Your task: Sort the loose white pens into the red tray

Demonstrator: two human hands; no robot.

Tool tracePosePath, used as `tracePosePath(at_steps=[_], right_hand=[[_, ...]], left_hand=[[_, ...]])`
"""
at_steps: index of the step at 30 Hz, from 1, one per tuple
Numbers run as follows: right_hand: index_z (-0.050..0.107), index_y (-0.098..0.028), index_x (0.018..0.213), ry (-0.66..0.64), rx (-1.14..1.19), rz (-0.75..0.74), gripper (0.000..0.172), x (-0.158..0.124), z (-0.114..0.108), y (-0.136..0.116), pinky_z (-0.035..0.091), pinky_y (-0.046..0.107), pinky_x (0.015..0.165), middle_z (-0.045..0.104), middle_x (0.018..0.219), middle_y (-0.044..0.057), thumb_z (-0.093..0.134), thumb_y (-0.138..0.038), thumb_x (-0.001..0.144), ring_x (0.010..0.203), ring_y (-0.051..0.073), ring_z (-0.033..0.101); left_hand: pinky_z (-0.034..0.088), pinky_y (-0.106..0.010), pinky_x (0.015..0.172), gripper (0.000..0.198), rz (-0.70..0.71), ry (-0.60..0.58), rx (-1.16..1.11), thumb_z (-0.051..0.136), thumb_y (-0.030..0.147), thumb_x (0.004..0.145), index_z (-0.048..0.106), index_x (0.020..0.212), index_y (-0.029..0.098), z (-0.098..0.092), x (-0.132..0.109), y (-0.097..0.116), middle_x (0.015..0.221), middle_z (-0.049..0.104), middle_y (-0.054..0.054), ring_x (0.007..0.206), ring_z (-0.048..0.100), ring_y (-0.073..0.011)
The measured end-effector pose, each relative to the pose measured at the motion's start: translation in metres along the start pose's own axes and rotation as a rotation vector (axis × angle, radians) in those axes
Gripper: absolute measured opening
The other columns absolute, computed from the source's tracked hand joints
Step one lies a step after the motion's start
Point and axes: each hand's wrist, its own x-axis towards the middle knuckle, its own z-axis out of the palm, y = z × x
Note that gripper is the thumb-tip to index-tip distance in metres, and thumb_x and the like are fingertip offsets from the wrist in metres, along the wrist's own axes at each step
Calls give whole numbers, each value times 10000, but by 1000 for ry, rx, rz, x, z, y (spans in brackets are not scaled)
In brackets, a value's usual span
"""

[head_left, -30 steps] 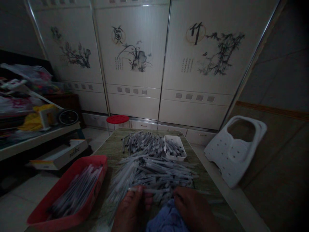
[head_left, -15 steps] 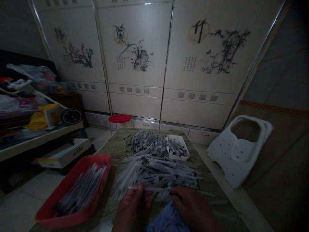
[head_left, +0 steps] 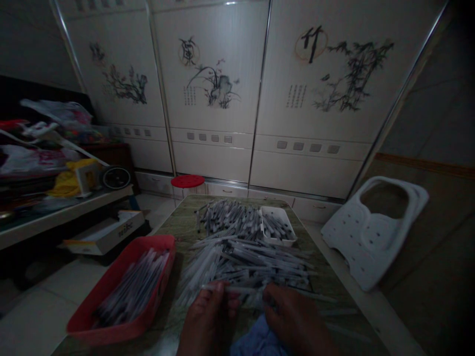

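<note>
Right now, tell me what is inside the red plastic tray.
The red, oblong plastic tray holds a pile of thin, pale, pen-like sticks, looking darker toward the near end. The pile covers the floor beneath it, so anything under there cannot be seen.

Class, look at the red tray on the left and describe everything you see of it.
The red tray is oblong, open-topped and round-cornered, with raised walls that look like plastic. It sits upright, slanted, at the left edge of the table; whether it overhangs is unclear. Inside, slim pale sticks lie heaped, mostly lengthwise, darker toward the near end. A dark mark on its right wall is too dim to make out. Neither the left hand nor the right hand touches it.
</note>
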Motion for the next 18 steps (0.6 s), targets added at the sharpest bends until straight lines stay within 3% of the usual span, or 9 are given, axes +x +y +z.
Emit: tracePosePath(at_steps=[8,18], right_hand=[[698,-278,979,-41,-74,51,198,7,6,-8,342,309,676,809,949,56,580,-202,839,908,280,749],[651,-263,929,-26,-40,23,191,6,4,-12,337,290,675,772,909,22,556,-142,817,865,226,713]], left_hand=[[527,-229,584,400,1,-39,1,904,402,704,687,941,163,-1,1,-1,700,764,-41,603,692,-152],[526,-242,577,395,10,-1,7,909,398,691,684,918,167,0,1,0,687,752,-26,603,690,-163]])
